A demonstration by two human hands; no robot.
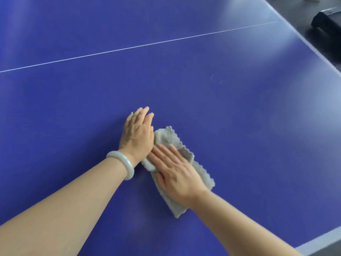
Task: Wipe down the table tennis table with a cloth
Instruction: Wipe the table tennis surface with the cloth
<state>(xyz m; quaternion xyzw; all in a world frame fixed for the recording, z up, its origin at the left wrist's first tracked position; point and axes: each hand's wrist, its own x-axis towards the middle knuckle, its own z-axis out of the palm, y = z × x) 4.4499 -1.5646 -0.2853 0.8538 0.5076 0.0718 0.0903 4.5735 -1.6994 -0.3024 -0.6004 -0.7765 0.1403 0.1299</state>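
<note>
both hands [137, 134] flat, cloth [167, 137], blue table [203, 89]

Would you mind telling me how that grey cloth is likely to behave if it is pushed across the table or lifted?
The cloth is probably floppy: it lies in soft folds with wavy edges, so it would likely droop when lifted. It should slide easily on the smooth blue table, though it may bunch ahead of the flat right hand pressing it.

Your right hand [177, 174] covers the middle of the cloth [167, 136]. At two o'clock, a black object [326, 21] is cropped by the edge; identity undeterminable.
</note>
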